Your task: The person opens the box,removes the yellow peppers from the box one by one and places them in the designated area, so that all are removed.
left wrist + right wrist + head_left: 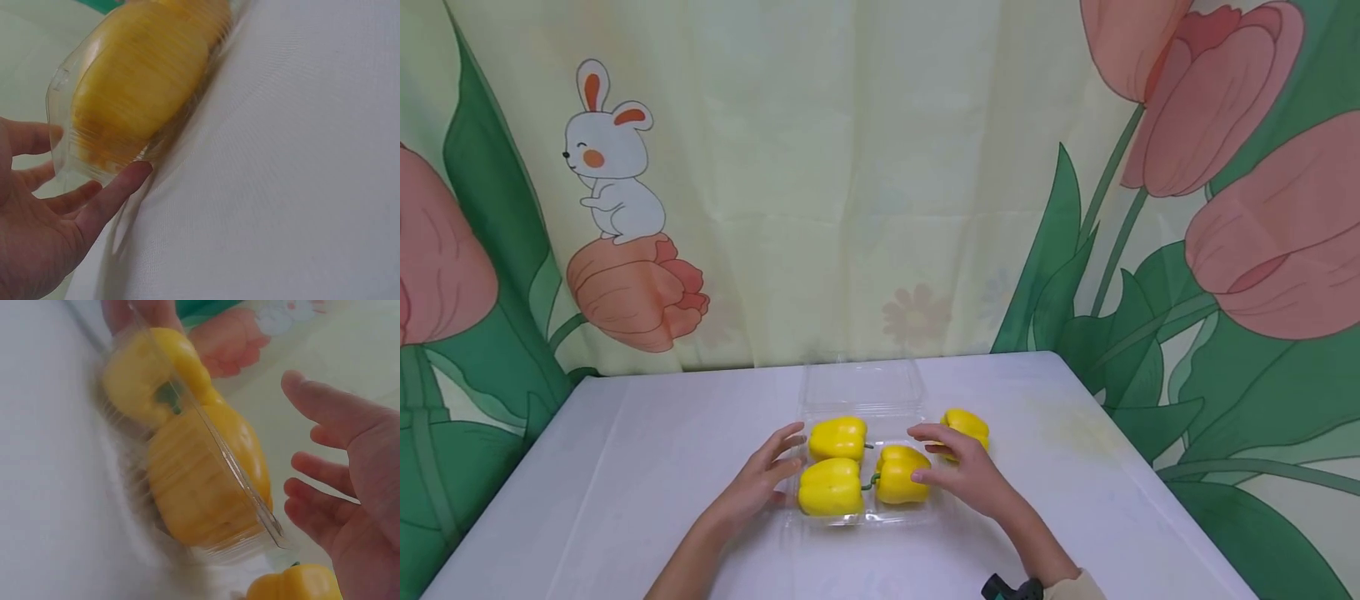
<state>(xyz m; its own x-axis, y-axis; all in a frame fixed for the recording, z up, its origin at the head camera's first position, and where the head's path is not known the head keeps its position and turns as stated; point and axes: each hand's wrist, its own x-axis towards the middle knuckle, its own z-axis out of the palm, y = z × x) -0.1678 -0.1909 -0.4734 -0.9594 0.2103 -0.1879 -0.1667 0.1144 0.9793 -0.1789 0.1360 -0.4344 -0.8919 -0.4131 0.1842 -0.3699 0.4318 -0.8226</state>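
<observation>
A clear plastic clamshell box [891, 431] lies open, its lid folded back toward the curtain. Three yellow bell peppers are inside: one at back left [838, 437], one at front left [830, 487], one on the right [901, 477]. My left hand [760, 473] is at the box's left side, fingers spread. In the left wrist view its thumb [128, 178] appears to touch the box wall. My right hand [966, 471] hovers by the right pepper, fingers loosely extended and holding nothing. Beyond it sits a fourth yellow pepper [968, 423], outside the box and partly hidden by the hand.
The clear lid [861, 387] reaches close to the table's back edge. A white-covered table [647, 467] supports everything. Behind it hangs a curtain [790, 183] printed with tulips and a rabbit. A dark strap device [1011, 587] shows at my right wrist.
</observation>
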